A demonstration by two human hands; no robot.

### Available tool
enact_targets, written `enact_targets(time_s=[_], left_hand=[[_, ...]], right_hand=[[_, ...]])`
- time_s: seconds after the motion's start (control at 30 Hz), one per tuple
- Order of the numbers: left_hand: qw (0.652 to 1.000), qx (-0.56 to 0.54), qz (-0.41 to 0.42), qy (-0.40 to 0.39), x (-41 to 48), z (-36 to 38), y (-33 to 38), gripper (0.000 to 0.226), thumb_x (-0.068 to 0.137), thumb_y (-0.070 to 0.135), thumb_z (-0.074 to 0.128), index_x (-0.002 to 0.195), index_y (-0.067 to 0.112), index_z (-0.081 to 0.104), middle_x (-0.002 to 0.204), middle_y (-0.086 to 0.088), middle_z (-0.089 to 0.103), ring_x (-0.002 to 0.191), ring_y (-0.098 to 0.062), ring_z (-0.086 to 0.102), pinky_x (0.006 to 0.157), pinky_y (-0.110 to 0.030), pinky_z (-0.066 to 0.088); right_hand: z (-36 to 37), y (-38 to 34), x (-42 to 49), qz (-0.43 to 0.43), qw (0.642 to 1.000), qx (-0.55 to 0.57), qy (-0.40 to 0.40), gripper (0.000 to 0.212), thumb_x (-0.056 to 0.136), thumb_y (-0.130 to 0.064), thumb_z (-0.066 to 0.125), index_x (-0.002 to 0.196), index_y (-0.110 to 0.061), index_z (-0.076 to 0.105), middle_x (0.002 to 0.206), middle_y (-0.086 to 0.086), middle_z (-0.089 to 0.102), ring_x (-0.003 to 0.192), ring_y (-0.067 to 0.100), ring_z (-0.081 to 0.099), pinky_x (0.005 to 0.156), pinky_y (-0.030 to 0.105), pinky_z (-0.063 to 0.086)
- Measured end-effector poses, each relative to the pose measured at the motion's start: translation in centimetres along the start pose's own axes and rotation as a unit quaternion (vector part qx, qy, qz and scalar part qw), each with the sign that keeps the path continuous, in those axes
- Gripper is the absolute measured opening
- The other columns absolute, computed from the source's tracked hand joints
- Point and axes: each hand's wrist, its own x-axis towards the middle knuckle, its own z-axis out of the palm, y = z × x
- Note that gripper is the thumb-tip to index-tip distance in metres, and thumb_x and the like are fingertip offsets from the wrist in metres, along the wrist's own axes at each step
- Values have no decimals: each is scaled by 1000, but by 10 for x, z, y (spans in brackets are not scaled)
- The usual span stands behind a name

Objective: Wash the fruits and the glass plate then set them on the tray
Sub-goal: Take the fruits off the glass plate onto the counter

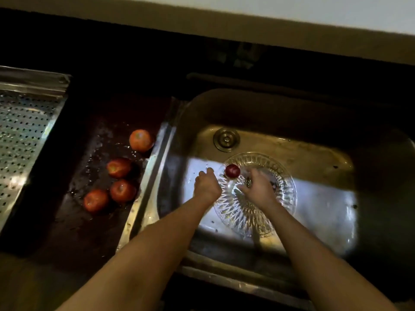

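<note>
Head view: right hand (258,187) blurred, hiding plate (247,216) centre.

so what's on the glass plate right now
One small red fruit sits near the glass plate rim. Right hand covers the middle; anything beneath it is hidden.

A dark countertop (85,232) is seen dimly lit, its surface wetted beside a steel sink (314,153). A pale wall (292,10) is glimpsed along the top. The sink floor is brightly lit in one patch.
</note>
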Motion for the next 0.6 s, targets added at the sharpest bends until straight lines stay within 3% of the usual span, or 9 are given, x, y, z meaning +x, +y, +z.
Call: enact_targets(time_s=[0.13,0.23,0.43,0.6], left_hand=[[999,-26,17,17,14,16,-3,50,84,1,52,131,10,40,127,-20,50,117,-36,52,95,-38,44],[998,-38,24,43,19,20,-4,48,85,-3,46,130,11,42,125,-19,55,115,-35,54,93,-36,44],[996,-80,22,37,21,21,-12,41,87,-1,47,126,14,45,119,-16,59,104,-32,59,75,-28,42],[985,-162,15,55,15,4,-9,34,86,6,55,119,10,54,116,-15,61,102,-28,60,75,-18,37]], right_hand=[[8,-8,13,-34,999,-4,-6,66,79,-36,70,135,-19,39,138,6,44,130,25,41,110,47,32],[11,-13,19,-36,999,6,-8,64,80,-30,69,137,-23,38,136,2,43,130,23,39,109,46,29],[17,-15,30,-34,998,49,-21,59,78,-18,71,131,-23,45,134,5,46,123,27,49,107,47,40],[3,-21,19,-62,994,89,-20,53,79,-18,71,127,-20,48,131,4,46,118,23,51,106,41,43]])
